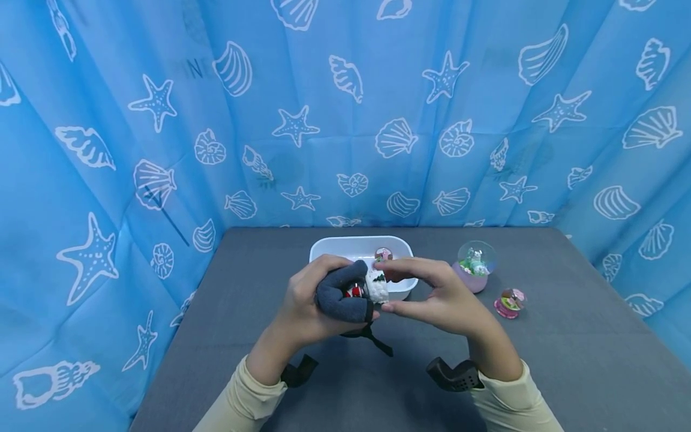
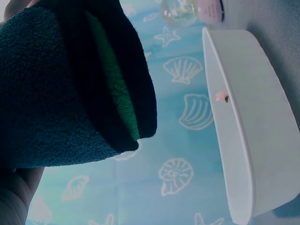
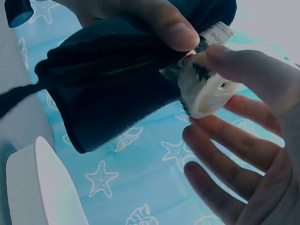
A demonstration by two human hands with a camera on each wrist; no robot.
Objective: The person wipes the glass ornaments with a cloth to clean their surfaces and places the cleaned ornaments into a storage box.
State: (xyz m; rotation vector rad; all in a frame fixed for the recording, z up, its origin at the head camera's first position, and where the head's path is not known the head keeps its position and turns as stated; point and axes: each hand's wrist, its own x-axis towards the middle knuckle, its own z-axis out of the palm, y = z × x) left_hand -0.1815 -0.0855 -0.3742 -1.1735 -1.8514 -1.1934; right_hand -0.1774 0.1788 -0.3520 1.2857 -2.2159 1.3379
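Snow globe bridges two hands, base out to the right

And here it is, up in the air over the desk [image 1: 259, 270]: a snow globe [image 1: 373, 290] lying on its side between two busy hands! The left hand [image 1: 299, 304] is curled round a dark blue cloth [image 1: 327, 297], and the cloth wraps the dome; a black strap [image 1: 380, 343] dangles below. Over on the other side, the right hand [image 1: 453, 300] has its fingers pinching the white base. Now look at the line of it: the globe's long axis runs left to right, dome toward the left palm, base toward the right, so the right fingers own the bare end and the left the covered one. Just behind, the white tray [image 1: 351, 245] holds a small globe [image 1: 384, 255]; off to the right stand a lilac-based globe [image 1: 477, 267] and a pink-based one [image 1: 510, 303]
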